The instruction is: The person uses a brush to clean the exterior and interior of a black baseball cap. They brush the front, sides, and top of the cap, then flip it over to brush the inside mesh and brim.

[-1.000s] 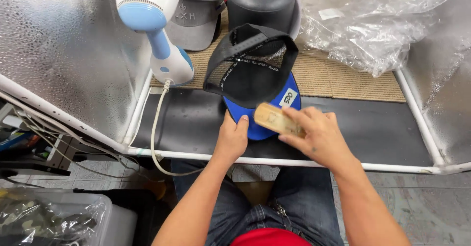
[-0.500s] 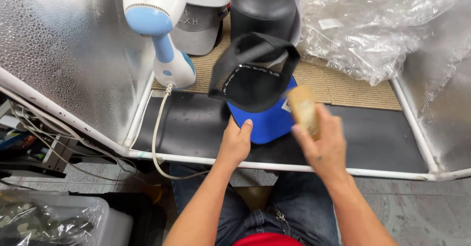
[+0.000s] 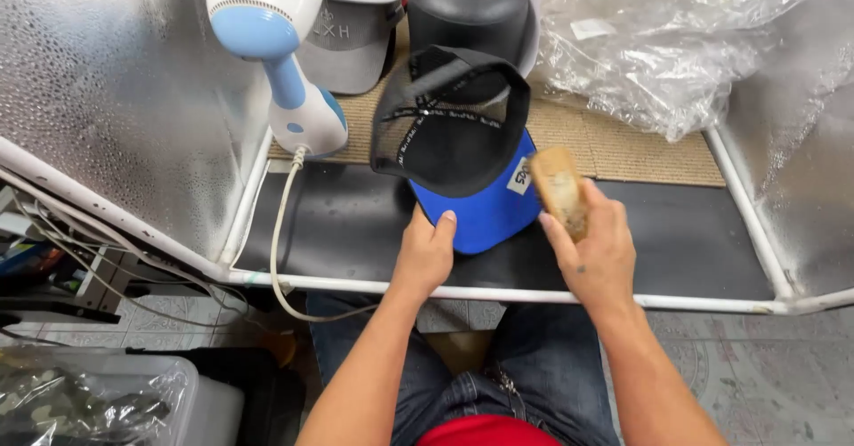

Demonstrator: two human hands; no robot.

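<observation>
The left hand [image 3: 429, 252] lies flat on the cap [image 3: 470, 179], gripping nothing. Right of the cap, the right hand [image 3: 598, 255] clamps a tan brush [image 3: 559, 190]

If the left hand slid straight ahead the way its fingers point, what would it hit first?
The left hand already touches the blue brim; going on, it would likely meet the cap's black crown, though depth is unclear.

Your cap [image 3: 476, 188] lies on the mat [image 3: 338, 219]; the steamer [image 3: 276, 50] stands to its left, plastic wrap [image 3: 676, 46] behind right.
</observation>
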